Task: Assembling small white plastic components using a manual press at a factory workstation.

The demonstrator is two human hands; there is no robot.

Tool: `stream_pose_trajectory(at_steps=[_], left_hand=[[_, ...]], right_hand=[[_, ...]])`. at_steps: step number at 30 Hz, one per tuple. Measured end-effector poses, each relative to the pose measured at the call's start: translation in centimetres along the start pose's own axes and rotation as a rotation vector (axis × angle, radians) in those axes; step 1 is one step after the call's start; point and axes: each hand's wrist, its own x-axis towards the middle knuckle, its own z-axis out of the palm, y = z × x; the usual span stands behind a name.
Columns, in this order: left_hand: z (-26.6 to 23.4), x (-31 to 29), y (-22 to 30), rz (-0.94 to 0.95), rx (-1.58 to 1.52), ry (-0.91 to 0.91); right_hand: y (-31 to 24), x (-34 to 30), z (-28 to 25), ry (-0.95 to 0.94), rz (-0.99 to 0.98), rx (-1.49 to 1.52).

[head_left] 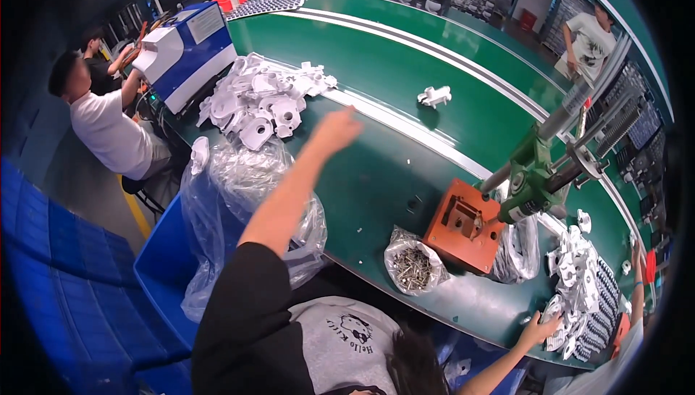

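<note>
My left hand (337,131) is stretched out over the green bench, just right of a large heap of white plastic parts (259,109). Its fingers reach forward with nothing seen in them. Low at the right, my right hand (537,330) has its thumb and fingers around a white plastic part (553,309) at the edge of a second pile of white parts (577,268). A single white part (436,96) sits on the green conveyor belt (376,62), beyond my left hand. Between my hands stands a green hand press (527,186) over an orange fixture block (463,225).
A bag of small metal pins (414,266) lies left of the fixture block. Clear plastic bagging (253,185) hangs over a blue bin (163,254). Dark, ridged rows of small parts (599,307) lie beside the right pile. Other people sit and stand around the line.
</note>
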Motion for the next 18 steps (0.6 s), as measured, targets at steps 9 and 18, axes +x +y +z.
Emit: stream_pose_trajectory(at_steps=[9, 18], left_hand=[[-10.7, -5.8, -14.0, -0.597, 0.806, 0.195], [-9.9, -6.8, -8.5, -0.390, 0.262, 0.265]], right_hand=[[-2.5, 1.7, -2.3, -0.068, 0.047, -0.171], [-0.9, 2.6, -3.3, -0.298, 0.010, 0.125]])
